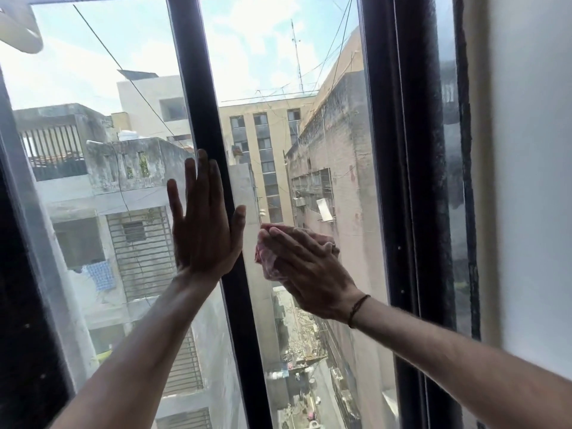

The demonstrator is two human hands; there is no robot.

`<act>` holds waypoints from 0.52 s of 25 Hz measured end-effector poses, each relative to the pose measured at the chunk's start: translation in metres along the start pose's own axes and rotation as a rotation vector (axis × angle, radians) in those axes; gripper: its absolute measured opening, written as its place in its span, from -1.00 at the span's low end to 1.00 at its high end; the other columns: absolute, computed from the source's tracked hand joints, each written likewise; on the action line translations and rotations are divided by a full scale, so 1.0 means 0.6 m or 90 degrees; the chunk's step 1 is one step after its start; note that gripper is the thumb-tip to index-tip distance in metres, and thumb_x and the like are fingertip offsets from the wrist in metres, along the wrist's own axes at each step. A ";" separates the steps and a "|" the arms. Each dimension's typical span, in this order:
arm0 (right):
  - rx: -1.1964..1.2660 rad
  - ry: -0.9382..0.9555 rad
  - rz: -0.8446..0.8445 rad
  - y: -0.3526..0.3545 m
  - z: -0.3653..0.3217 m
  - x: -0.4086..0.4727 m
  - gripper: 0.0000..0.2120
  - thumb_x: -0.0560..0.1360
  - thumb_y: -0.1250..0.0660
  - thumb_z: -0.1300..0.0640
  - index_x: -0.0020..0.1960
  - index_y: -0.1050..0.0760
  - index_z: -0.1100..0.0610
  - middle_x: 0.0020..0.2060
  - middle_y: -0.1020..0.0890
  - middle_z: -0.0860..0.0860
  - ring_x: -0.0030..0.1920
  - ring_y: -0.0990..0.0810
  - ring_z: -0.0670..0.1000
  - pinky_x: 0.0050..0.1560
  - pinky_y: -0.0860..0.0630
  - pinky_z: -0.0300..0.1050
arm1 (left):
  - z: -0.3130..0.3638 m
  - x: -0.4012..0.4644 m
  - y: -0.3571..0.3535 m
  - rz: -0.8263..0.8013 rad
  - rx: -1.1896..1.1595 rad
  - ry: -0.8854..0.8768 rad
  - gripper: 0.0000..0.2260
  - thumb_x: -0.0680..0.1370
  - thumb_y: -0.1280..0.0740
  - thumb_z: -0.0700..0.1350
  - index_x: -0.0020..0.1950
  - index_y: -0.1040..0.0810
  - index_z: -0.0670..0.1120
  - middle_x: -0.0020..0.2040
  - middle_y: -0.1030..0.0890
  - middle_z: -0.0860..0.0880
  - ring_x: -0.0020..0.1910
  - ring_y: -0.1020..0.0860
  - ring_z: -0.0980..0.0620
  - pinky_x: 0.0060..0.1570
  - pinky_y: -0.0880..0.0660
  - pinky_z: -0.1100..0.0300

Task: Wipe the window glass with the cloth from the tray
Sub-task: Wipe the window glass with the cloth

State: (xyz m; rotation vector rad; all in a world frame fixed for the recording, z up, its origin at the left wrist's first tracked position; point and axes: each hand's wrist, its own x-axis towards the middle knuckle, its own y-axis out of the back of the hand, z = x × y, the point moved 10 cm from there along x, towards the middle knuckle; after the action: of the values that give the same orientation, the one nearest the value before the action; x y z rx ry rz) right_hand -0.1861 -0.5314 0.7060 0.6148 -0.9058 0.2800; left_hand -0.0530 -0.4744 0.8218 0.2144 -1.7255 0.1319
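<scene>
Head view looks straight at a tall window with dark frames, and both bare arms reach up to it. Of the two hands, the left hand [205, 224] is spread wide and flat, fingers pointing up, its palm laid across the dark centre bar [204, 119] and the edge of the left pane [102, 125]; it holds nothing. The right hand [306, 267] is pressed flat against the window glass [288, 57] of the middle pane, just right of that bar and slightly lower than the left hand, with its fingers pointing up and to the left. Under its palm and fingers it holds a pink cloth [263, 258] against the glass; only the cloth's rumpled edge shows past the fingertips and along the hand's left side, the rest being hidden by the hand. A dark thread band [358, 309] circles the right wrist. The two hands are near each other but apart, with the centre bar showing between them lower down. To the right stand a thicker dark frame post [411, 150] and a pale wall [526, 181]. Through the glass are weathered buildings [328, 144], overhead wires and a bright cloudy sky
</scene>
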 end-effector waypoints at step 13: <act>-0.132 0.212 -0.051 0.003 0.017 -0.048 -0.46 0.72 -0.20 0.11 0.68 -0.24 0.07 0.72 -0.20 0.07 0.72 -0.16 0.08 0.68 -0.29 0.15 | 0.004 -0.001 -0.001 -0.014 0.030 0.000 -0.29 0.68 -0.04 0.15 0.73 0.05 -0.18 0.76 -0.01 -0.18 0.76 0.03 -0.10 0.69 0.30 -0.04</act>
State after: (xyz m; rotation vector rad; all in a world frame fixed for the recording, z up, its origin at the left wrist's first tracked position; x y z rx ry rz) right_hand -0.2107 -0.5351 0.6882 0.3959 -0.5780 0.2050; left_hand -0.0555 -0.4753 0.8208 0.2679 -1.7204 0.1573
